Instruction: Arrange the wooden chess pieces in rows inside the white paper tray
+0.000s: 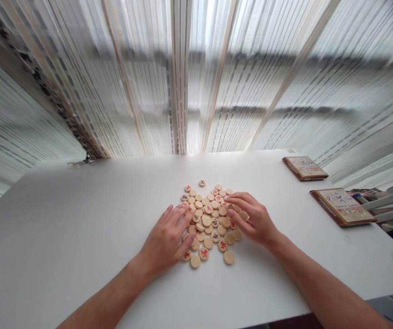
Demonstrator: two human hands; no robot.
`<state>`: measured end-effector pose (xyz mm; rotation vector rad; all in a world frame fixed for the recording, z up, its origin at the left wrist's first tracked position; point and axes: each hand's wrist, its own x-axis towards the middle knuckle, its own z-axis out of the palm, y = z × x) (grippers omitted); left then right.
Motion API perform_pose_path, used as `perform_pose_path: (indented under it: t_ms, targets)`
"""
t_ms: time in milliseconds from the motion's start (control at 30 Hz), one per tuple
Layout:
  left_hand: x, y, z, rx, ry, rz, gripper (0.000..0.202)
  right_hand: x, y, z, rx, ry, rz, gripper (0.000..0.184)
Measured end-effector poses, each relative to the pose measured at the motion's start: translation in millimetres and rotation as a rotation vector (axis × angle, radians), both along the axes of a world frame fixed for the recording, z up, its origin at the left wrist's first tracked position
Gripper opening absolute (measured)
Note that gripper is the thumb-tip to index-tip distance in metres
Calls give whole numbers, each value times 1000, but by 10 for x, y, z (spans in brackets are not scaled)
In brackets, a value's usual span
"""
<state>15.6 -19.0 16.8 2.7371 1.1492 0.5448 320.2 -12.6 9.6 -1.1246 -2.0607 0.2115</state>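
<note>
Wooden discs [206, 221], some bearing red or black characters, others plain-faced, lie heaped loosely on the white table [80, 237], between your hands; several overlap. Your left hand [169, 234]: palm down, fingers loosely spread, at the heap's left edge. Your right hand [256, 220]: thumb and forefinger wide apart, fingers slightly bent, over discs at the right edge. Contact pressure under either: cannot tell. One black-marked disc [202, 183] sits just past the heap's far side. Two flat boxes [345, 205] lie well to the right, near a striped curtain [199, 82].
</note>
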Motion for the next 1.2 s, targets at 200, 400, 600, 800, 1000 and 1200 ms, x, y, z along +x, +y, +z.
perform_pose_path:
  t_ms: [200, 400, 600, 800, 1000, 1200]
  targets:
    - [48, -36, 31, -29, 17, -120, 50, -204, -77, -18, -5, -102, 157, 32]
    - [54, -37, -11, -79, 124, -85, 64, -251, -76, -52, -33, -218, 209, 47]
    - [32, -23, -29, -65, 123, -53, 61, -177, -47, -29, -9, -150, 151, 39]
    - [86, -42, 36, -71, 20, -6, 53, -93, -59, -10, 9, -98, 136, 45]
    - [261, -111, 32, -41, 93, 3, 70, -151, -77, -282, 74, -300, 192, 76]
    - [297, -137, -24, -15, 157, 78, 74, -167, -35, -450, 65, -212, 160, 73]
